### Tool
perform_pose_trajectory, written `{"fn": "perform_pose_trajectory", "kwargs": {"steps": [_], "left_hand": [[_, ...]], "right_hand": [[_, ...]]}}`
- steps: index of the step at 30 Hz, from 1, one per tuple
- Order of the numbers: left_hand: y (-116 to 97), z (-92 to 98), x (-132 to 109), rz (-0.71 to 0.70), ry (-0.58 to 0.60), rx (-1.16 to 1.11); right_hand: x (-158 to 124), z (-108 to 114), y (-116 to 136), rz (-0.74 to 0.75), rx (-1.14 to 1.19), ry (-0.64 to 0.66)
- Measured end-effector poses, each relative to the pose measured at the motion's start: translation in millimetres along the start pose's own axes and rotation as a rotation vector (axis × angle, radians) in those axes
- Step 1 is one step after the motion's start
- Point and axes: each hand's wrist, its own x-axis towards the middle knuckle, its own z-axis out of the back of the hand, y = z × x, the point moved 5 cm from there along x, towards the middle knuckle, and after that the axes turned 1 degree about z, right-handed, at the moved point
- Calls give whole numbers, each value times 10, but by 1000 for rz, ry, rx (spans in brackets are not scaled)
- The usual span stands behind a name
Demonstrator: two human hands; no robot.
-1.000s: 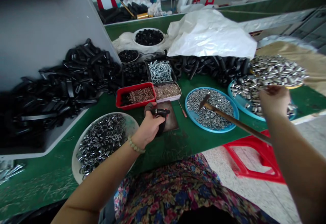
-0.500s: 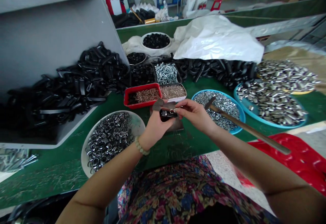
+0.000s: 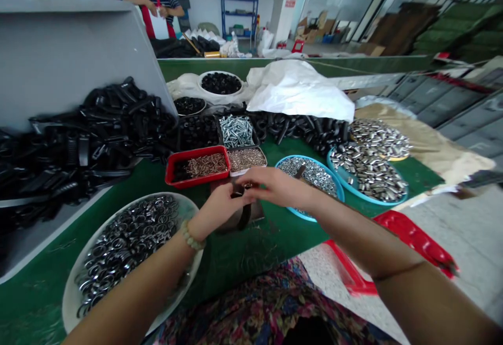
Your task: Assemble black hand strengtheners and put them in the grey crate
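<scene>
Writing: the red sign (image 3: 290, 3) on the far white pillar (image 3: 283, 28) is too small to read. Hands: the 2 forearms enter from the near left and near right and converge above a flat plate (image 3: 257, 212) on the green table (image 3: 275, 246). The left hand (image 3: 218, 206), a beaded bracelet (image 3: 192, 235) at its wrist, closes its fingers round a dark part (image 3: 244, 218), which sits between both hands above the plate. The right hand (image 3: 273, 187) arches over from the right, fingertips gathered at the part's upper end; whether they grip anything cannot be told. Surroundings: a red tray (image 3: 198, 179) of copper-coloured pins lies just beyond the hands; a round white tray (image 3: 188, 210) of metal rings, near left; 2 blue trays of metal pieces, right.
</scene>
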Motion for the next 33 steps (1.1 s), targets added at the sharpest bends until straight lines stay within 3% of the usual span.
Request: {"fn": "perform_pose_trajectory", "kwargs": {"steps": [1,3,5,9,13,16,19,22,24,27,29,33], "left_hand": [[-24,23,6,23,-10,-77],[-69,87,-18,44,-63,-232],[-106,157,-69,35,-119,-291],[-183,278,-172,-42,-194,-104],[-254,373,-246,-151,-299,172],[-240,405,-271,-188,-356,279],[-188,395,-266,-206,-366,280],[-109,328,-251,-141,-275,276],[-78,274,-266,-84,-199,327],[-99,210,-332,-63,-123,419],[-138,173,-386,-79,-81,453],[-186,143,-469,-78,-52,609]], "right_hand": [[74,176,-204,-138,43,-133],[71,621,-760,-551,110,-633],[75,908,-1212,-720,97,-871],[183,1108,-1800,-834,180,-1012],[326,1085,-1943,-822,346,-1049],[317,1018,-1905,-795,505,-1024],[110,792,-1713,-748,652,-976],[-166,349,-1270,-577,877,-882],[-294,-9,-873,-453,1007,-735],[-381,-458,-336,-380,967,-501],[-379,-651,-116,-405,888,-367],[-355,-733,27,-468,728,-277]]}}
